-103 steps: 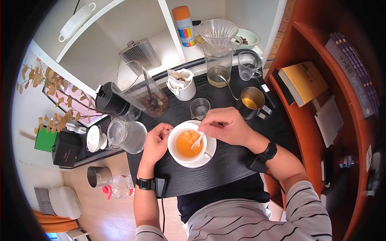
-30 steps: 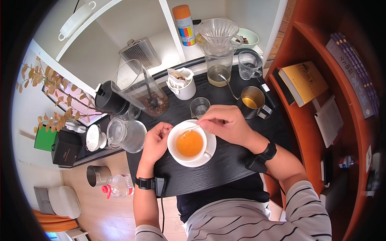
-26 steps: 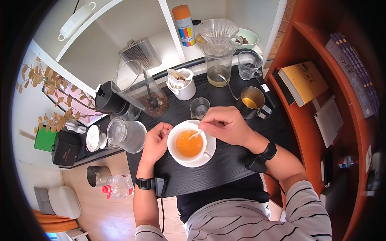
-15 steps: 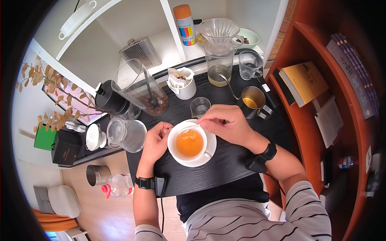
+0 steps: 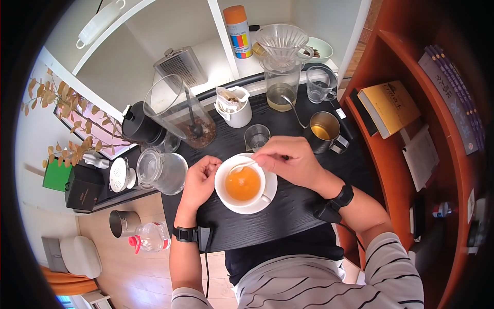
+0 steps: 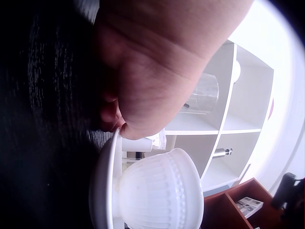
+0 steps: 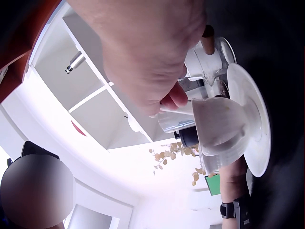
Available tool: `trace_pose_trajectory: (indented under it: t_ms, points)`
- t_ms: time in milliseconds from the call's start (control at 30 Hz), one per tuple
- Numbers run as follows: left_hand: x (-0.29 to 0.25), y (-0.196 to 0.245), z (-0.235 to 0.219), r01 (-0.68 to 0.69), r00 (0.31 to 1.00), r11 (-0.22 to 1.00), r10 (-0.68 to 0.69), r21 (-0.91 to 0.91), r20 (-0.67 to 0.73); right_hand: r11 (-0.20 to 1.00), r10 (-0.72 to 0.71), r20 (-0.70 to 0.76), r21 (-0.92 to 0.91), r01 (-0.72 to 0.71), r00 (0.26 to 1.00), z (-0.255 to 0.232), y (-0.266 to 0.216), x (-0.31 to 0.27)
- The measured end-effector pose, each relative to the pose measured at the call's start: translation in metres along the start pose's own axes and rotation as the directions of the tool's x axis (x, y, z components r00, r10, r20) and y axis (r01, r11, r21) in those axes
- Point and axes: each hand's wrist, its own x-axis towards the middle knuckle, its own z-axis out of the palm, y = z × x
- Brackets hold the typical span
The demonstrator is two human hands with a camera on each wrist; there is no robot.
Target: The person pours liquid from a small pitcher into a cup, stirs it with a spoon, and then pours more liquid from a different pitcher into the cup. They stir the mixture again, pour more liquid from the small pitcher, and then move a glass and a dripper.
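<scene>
A white cup (image 5: 219, 188) of orange-brown liquid (image 5: 242, 188) stands on a white saucer (image 5: 271, 183) near the front of the black table. My right hand (image 5: 290, 162) pinches the handle of a white spoon (image 5: 242, 166) between thumb and fingers. Its bowl dips into the liquid near the cup's far left side. On the other side, my left hand (image 5: 199, 183) grips the saucer's edge; the left wrist view has the thumb tip (image 6: 128, 131) over the saucer rim (image 6: 108, 181). The fluted side of the cup (image 6: 159, 191) shows there, untouched by this hand.
Just beyond the cup is a small glass beaker (image 5: 257, 138). A metal gooseneck pitcher (image 5: 333, 135) stands right, a glass jug (image 5: 172, 175) left. Behind are a white mug (image 5: 237, 117) with a drip bag, a tall glass container (image 5: 167, 105) and a glass dripper (image 5: 280, 44).
The spoon has moved around inside the cup, from the right side through the middle to the far left side. The left hand stays at the saucer.
</scene>
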Motion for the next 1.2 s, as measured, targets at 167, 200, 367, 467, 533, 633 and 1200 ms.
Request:
trace_pose_trajectory:
  t_ms: [167,200,367,467,533,633,1200]
  points:
    - [0.0001,0.0004,-0.0004,-0.005,1.000,1.000,0.005,0.018,0.002,0.989,0.105,-0.022,0.103,-0.103,0.994,-0.0013,0.0054,-0.0031]
    - [0.0000,0.0008,-0.0002,-0.003,1.000,1.000,0.003,0.014,0.000,0.977,0.124,-0.011,0.177,-0.121,0.992,-0.0004,0.0056,-0.0037]
    - [0.0003,-0.0014,0.0002,-0.007,1.000,1.000,0.007,0.011,-0.012,0.989,0.050,0.115,0.132,-0.065,0.992,-0.0023,0.0017,-0.0022]
    - [0.0004,-0.0006,0.0000,-0.002,1.000,1.000,0.002,0.010,-0.013,0.995,0.010,0.085,0.094,-0.018,0.996,-0.0003,0.0013,0.0003]
    - [0.0004,-0.0008,-0.0008,-0.020,1.000,0.999,0.020,0.032,-0.003,0.998,-0.011,0.038,0.068,0.008,0.999,-0.0012,0.0005,0.0014]
    - [0.0007,-0.0001,-0.0001,-0.017,1.000,1.000,0.017,0.018,-0.001,0.997,0.068,-0.007,0.021,-0.068,0.998,-0.0045,-0.0001,0.0003]
    - [0.0007,-0.0011,-0.0013,-0.012,1.000,1.000,0.012,0.017,0.009,0.996,0.079,-0.004,0.036,-0.079,0.997,-0.0046,-0.0008,0.0011]
